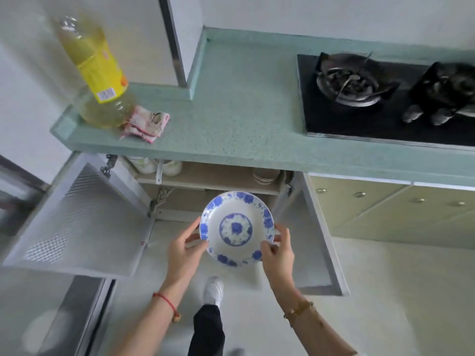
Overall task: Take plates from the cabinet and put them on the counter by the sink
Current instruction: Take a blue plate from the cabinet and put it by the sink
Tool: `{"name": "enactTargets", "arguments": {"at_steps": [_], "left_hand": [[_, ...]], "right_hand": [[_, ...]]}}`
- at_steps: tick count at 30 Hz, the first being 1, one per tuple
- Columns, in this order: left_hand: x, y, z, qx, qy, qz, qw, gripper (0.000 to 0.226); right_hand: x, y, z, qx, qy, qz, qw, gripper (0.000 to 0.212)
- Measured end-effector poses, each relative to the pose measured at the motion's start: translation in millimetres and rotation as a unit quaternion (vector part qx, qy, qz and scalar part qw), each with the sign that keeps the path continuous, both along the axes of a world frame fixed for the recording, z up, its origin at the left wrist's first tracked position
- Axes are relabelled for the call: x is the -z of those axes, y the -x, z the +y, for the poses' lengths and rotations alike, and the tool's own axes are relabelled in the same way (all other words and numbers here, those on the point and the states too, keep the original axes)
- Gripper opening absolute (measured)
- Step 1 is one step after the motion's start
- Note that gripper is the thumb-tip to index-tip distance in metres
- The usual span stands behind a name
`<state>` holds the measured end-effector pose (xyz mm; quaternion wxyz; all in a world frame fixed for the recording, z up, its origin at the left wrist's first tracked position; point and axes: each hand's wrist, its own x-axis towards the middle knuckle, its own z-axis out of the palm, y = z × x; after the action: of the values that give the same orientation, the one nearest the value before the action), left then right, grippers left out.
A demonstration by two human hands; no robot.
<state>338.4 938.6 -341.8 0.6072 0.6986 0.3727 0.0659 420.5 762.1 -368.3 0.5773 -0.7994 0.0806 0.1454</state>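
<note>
Plate at lower centre of frame: white with blue floral print, face up, roughly level. Held in the air in front of open cabinet, below the front edge of bench, touching neither.

Left hand grip: closed on plate's left rim, thumb on top, fingers round the outer edge. Right hand grip: closed on the right rim, thumb on top. Red string on left wrist, gold bracelet on right wrist.

Cabinet open on both sides: perforated grey door swung out at left of frame, second door at right. Upper shelf inside carries stack of dishes at right and white bowls at left, both half hidden under bench overhang.

Bench top speckled green, across upper half of frame. Oil bottle at upper left on bench corner, folded pink cloth just beside its base. Black gas hob at upper right, two burners. White shoe on floor, bottom centre, below plate.
</note>
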Motion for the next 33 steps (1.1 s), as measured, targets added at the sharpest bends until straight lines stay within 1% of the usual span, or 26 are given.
{"name": "enactTargets", "arguments": {"at_steps": [2, 6, 10, 12, 16, 19, 25, 30, 33], "left_hand": [[-47.2, 12.0, -17.2, 0.003, 0.006, -0.015, 1.0, 0.058], [-108.7, 27.9, -44.1, 0.033, 0.011, -0.056, 0.998, 0.059], [-152.9, 41.6, -70.3, 0.04, -0.006, -0.078, 0.996, 0.06], [-173.3, 46.0, -82.5, 0.056, 0.001, -0.087, 0.995, 0.06], [-206.4, 47.1, -107.9, 0.135, 0.004, -0.113, 0.984, 0.061], [-228.7, 43.5, -133.8, 0.207, 0.007, -0.138, 0.969, 0.058], [-259.7, 24.0, -205.1, 0.35, 0.03, -0.15, 0.924, 0.052], [-272.0, -5.2, -286.6, 0.439, 0.07, -0.136, 0.886, 0.049], [-277.4, -25.5, -350.6, 0.481, 0.09, -0.14, 0.861, 0.048]], "right_hand": [[-46.7, 13.8, -22.0, 0.009, -0.004, 0.0, 1.0, 0.04], [-111.1, 32.8, -58.4, 0.013, -0.009, -0.017, 1.0, 0.041], [-164.8, 54.3, -92.5, 0.021, -0.048, -0.025, 0.998, 0.038], [-189.9, 68.3, -109.8, 0.038, -0.06, -0.03, 0.997, 0.038], [-226.6, 97.1, -146.5, 0.094, -0.077, -0.06, 0.991, 0.034], [-248.7, 120.4, -179.5, 0.152, -0.081, -0.075, 0.982, 0.031], [-278.6, 167.0, -251.0, 0.263, -0.099, -0.101, 0.954, 0.029], [-289.0, 186.6, -316.6, 0.367, -0.096, -0.119, 0.918, 0.031], [-289.7, 186.2, -364.0, 0.423, -0.094, -0.13, 0.892, 0.031]]}}
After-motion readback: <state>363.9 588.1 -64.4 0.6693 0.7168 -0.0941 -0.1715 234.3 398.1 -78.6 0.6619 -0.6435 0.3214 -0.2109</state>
